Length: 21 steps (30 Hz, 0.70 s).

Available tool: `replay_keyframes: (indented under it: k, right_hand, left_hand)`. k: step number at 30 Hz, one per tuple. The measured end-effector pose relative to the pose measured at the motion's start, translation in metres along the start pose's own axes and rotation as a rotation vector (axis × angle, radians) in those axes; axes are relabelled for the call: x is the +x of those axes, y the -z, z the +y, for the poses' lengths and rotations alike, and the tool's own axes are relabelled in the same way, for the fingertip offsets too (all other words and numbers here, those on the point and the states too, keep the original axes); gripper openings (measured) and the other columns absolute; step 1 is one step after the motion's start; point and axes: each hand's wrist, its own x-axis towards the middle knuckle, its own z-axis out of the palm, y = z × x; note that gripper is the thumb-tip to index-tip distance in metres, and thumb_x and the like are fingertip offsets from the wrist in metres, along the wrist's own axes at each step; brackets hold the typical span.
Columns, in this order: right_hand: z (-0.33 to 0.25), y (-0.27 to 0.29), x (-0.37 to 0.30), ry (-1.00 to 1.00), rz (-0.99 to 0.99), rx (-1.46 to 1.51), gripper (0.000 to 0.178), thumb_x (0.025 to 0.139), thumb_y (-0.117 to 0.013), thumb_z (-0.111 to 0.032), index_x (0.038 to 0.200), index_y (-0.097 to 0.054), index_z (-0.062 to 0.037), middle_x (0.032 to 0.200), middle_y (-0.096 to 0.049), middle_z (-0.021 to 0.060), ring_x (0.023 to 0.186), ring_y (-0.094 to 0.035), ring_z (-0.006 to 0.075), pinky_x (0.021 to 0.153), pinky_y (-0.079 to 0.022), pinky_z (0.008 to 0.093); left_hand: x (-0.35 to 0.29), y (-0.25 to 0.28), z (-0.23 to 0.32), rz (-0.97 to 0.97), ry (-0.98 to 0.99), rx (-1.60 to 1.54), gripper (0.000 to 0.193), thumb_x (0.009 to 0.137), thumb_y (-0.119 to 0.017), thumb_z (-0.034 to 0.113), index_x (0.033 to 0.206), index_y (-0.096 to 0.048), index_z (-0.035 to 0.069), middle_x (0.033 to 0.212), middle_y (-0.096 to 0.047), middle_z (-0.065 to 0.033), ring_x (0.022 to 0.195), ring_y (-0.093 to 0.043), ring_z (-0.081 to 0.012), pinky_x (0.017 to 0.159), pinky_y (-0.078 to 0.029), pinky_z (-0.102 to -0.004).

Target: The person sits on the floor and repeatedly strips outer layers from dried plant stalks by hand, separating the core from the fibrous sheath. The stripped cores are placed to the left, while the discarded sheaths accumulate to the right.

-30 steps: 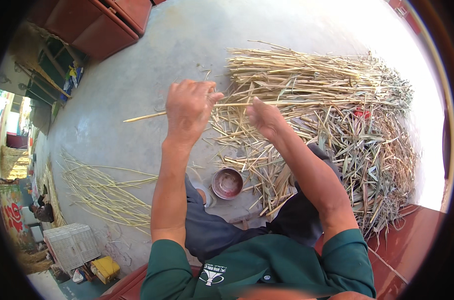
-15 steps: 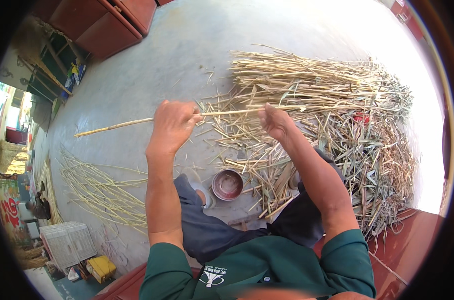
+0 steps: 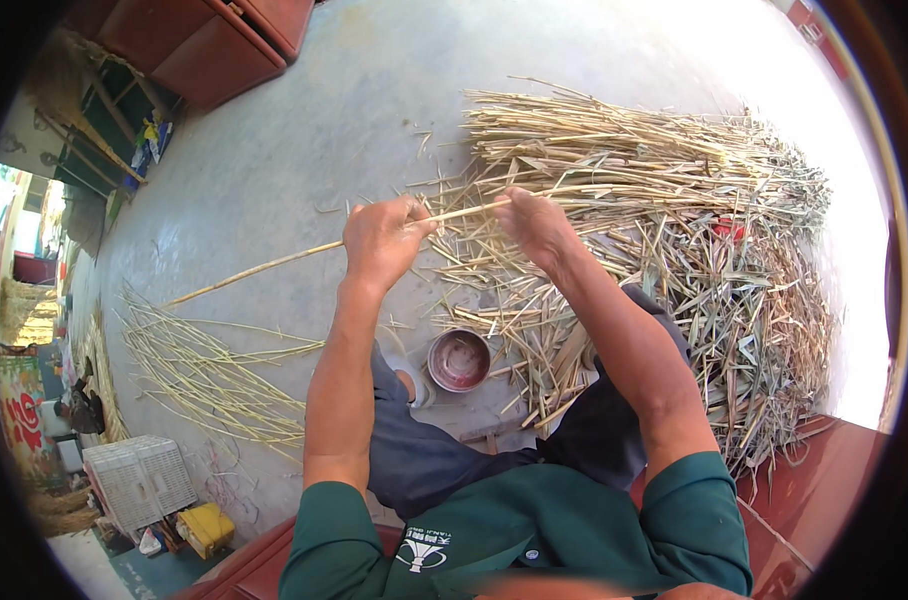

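A long, thin dry stalk [image 3: 274, 263] slants across in front of me, its left end low over the floor. My left hand [image 3: 386, 238] is closed around it near the middle. At its right end, the fingers of my right hand [image 3: 536, 228] pinch it; that hand is slightly blurred. Behind and beyond my right hand lies a large pile of similar stalks [image 3: 594, 140], roughly parallel. Loose leaf husks and broken pieces [image 3: 744, 320] are heaped nearer, to the right. Peeled greenish stalks [image 3: 214, 385] are spread on the floor left of my left forearm.
A dark round bowl [image 3: 459, 360] stands on the floor between my feet. A red cabinet [image 3: 199, 55] is at the far left. Near left sit a white wire crate [image 3: 142, 480] and a yellow box [image 3: 206, 528]. Something red [image 3: 727, 229] shows among the husks.
My left hand has shifted right along with the stalk, so my hands are closer together. The stalk's left end has dropped lower. My right hand has moved slightly up and left.
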Motion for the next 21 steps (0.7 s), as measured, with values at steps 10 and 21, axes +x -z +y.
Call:
replay_keyframes:
  k: [10, 21]
  right_hand:
    - [0.026, 0.006, 0.003, -0.127, 0.005, -0.005, 0.017, 0.105, -0.052, -0.015, 0.113, -0.057, -0.0004, 0.101, -0.068, 0.0115, 0.079, -0.070, 0.0159, 0.065, -0.062, 0.0248]
    - [0.029, -0.012, -0.008, -0.166, -0.041, -0.002, 0.019, 0.106, -0.055, -0.020, 0.107, -0.061, -0.0021, 0.093, -0.072, 0.0089, 0.080, -0.072, 0.0147, 0.061, -0.060, 0.0245]
  left_hand:
    - [0.021, 0.035, -0.019, 0.277, 0.112, -0.488, 0.020, 0.084, -0.077, 0.020, 0.095, -0.074, 0.004, 0.079, -0.074, -0.0109, 0.071, -0.068, -0.0266, 0.069, -0.052, -0.0414]
    - [0.013, -0.022, 0.011, -0.054, -0.424, 0.438, 0.024, 0.081, -0.077, 0.031, 0.092, -0.076, 0.010, 0.074, -0.069, -0.0088, 0.070, -0.062, -0.0284, 0.077, -0.042, -0.0407]
